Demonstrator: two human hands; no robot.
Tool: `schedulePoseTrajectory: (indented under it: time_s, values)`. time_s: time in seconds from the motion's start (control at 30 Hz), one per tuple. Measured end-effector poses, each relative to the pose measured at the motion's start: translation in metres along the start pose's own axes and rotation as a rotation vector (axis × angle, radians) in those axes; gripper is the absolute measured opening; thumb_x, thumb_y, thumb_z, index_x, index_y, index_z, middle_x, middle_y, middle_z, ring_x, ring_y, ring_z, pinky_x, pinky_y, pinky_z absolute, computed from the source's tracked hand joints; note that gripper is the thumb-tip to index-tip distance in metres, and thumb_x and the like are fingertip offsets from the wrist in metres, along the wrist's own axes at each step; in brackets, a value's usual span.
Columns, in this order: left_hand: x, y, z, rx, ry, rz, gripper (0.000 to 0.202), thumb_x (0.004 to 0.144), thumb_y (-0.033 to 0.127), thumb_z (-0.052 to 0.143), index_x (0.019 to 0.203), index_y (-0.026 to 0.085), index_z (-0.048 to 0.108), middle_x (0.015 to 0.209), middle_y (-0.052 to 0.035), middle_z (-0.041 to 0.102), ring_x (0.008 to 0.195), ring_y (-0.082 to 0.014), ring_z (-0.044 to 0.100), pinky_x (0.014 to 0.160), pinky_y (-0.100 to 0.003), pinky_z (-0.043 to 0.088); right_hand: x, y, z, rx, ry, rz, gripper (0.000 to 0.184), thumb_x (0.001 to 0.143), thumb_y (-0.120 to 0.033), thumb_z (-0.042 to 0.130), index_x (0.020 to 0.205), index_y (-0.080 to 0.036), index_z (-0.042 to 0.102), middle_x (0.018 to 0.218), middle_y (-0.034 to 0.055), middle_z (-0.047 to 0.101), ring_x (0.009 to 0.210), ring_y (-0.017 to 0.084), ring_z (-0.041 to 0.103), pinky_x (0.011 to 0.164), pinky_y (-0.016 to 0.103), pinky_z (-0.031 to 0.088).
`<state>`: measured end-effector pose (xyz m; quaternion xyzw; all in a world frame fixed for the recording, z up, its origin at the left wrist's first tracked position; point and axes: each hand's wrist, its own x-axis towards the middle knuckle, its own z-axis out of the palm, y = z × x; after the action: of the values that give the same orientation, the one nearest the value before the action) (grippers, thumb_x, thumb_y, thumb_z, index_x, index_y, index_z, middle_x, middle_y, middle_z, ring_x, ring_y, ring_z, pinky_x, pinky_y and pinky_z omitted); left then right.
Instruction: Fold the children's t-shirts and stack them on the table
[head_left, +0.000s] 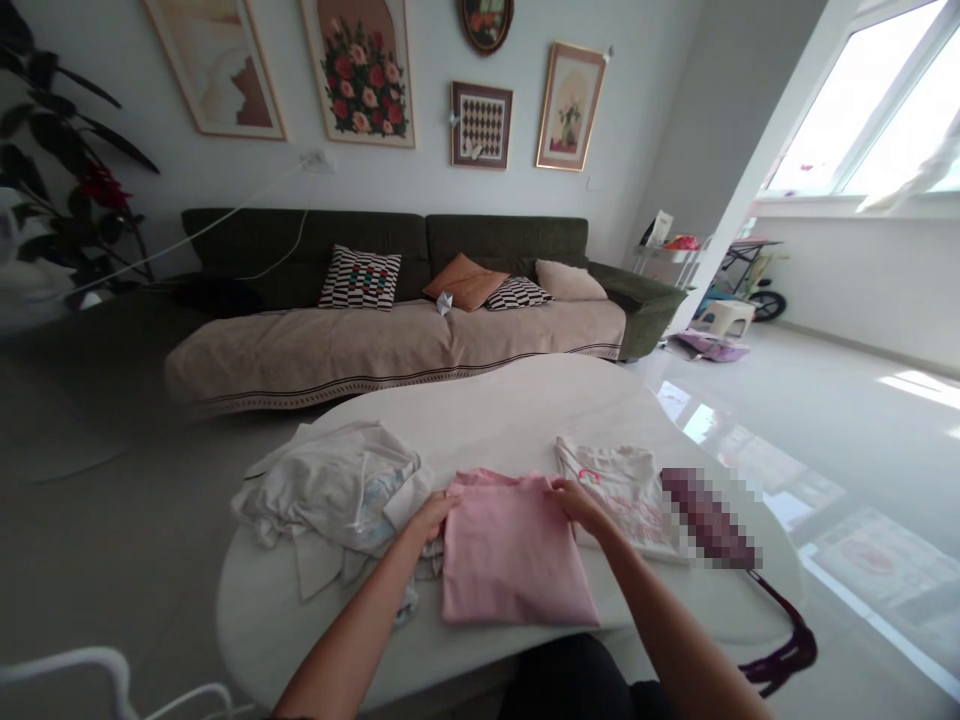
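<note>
A pink garment, folded into a neat rectangle with what looks like a collar at its far edge, lies flat on the white table in front of me. My left hand is closed on its far left corner. At the far right corner, my right hand grips the fabric between thumb and fingers. To the left is a crumpled heap of whitish clothes, close to my left hand. A folded white T-shirt with a pink print lies just right of the pink garment, partly behind my right forearm.
The white table has a rounded outline. On its right side lies a pixelated maroon item, and a dark strap hangs over the edge there. Beyond stands a green sofa with cushions. A white tubular frame is at lower left.
</note>
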<state>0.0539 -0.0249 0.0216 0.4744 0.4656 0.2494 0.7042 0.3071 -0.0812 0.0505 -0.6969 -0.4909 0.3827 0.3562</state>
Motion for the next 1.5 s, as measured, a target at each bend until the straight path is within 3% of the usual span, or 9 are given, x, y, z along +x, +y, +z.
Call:
schedulePoseTrajectory:
  time_s: [0.13,0.37,0.53,0.63,0.83,0.97,1.13,1.33,1.5]
  values:
    - [0.006,-0.010,-0.001,-0.030,0.028,0.084,0.033,0.062,0.043,0.066,0.079,0.015,0.062,0.072,-0.0026,0.065,0.076,-0.0163,0.058,0.071,-0.026,0.043,0.009,0.025,0.015,0.025,0.044,0.004,0.016,0.059,-0.031,0.051,0.058,-0.015,0.054,0.049,-0.0026,0.050,0.050,0.010,0.046,0.046,0.019,0.034]
    - [0.030,0.015,-0.008,-0.021,-0.032,0.087,0.040,0.064,0.040,0.067,0.094,0.014,0.063,0.083,-0.0039,0.066,0.073,-0.0143,0.058,0.065,-0.024,0.043,0.017,0.044,0.000,0.039,0.147,-0.008,0.030,0.066,-0.037,0.040,0.076,-0.014,0.057,0.065,0.0019,0.060,0.055,0.012,0.052,0.049,0.021,0.038]
    - [0.058,-0.002,0.006,0.003,0.129,0.068,0.031,0.069,0.037,0.063,0.088,0.013,0.060,0.078,-0.0048,0.064,0.075,-0.0163,0.058,0.066,-0.025,0.044,0.024,0.059,0.004,-0.129,0.310,0.048,0.025,0.065,-0.034,0.044,0.068,-0.013,0.056,0.066,0.0069,0.060,0.063,0.017,0.056,0.054,0.025,0.039]
    - [0.057,-0.010,0.007,0.018,0.189,0.097,0.028,0.074,0.033,0.057,0.095,0.015,0.056,0.085,-0.0047,0.064,0.082,-0.0156,0.059,0.069,-0.023,0.044,0.021,0.061,0.008,-0.206,0.357,0.034,0.030,0.068,-0.032,0.043,0.084,-0.011,0.059,0.075,0.0098,0.063,0.072,0.021,0.058,0.063,0.029,0.043]
    - [0.008,-0.019,0.000,0.139,0.249,0.148,0.053,0.080,0.033,0.048,0.128,0.020,0.031,0.100,-0.0083,0.063,0.089,-0.0178,0.060,0.074,-0.029,0.047,-0.022,0.056,0.018,-0.364,0.423,-0.193,0.053,0.078,-0.026,0.037,0.129,-0.011,0.036,0.129,0.0149,0.044,0.119,0.023,0.039,0.094,0.037,0.035]
    - [-0.037,-0.050,0.017,0.818,0.363,0.557,0.054,0.082,0.034,0.046,0.132,0.020,0.033,0.137,-0.0117,0.036,0.127,-0.0255,0.030,0.100,-0.041,0.029,-0.054,0.062,0.050,-0.686,0.341,-0.461,0.048,0.084,-0.030,0.035,0.130,-0.022,0.039,0.142,0.0065,0.027,0.132,0.024,0.017,0.102,0.043,0.025]
    - [-0.060,-0.077,0.036,1.384,0.135,0.567,0.060,0.083,0.053,0.036,0.137,0.029,0.023,0.146,-0.0072,0.017,0.133,-0.0304,0.010,0.102,-0.054,0.015,-0.060,0.064,0.072,-0.896,0.165,-0.308,0.049,0.086,-0.042,0.032,0.134,-0.031,0.032,0.143,0.0027,0.026,0.132,0.024,0.015,0.102,0.048,0.019]
    - [-0.082,-0.074,0.033,1.507,0.060,0.499,0.069,0.081,0.062,0.030,0.138,0.027,0.017,0.145,-0.0095,0.016,0.133,-0.0314,0.009,0.102,-0.057,0.010,-0.083,0.058,0.052,-0.845,0.068,-0.258,0.053,0.082,-0.038,0.039,0.132,-0.020,0.037,0.141,0.0101,0.029,0.132,0.024,0.016,0.102,0.044,0.022]
    - [-0.126,-0.090,0.033,1.513,-0.010,0.477,0.090,0.067,0.063,0.053,0.139,0.026,0.015,0.145,-0.0125,0.012,0.132,-0.0365,0.009,0.102,-0.059,0.010,-0.143,0.076,0.042,-0.773,-0.090,-0.219,0.065,0.074,-0.037,0.046,0.136,-0.029,0.026,0.144,0.0022,0.022,0.132,0.022,0.015,0.102,0.047,0.022]
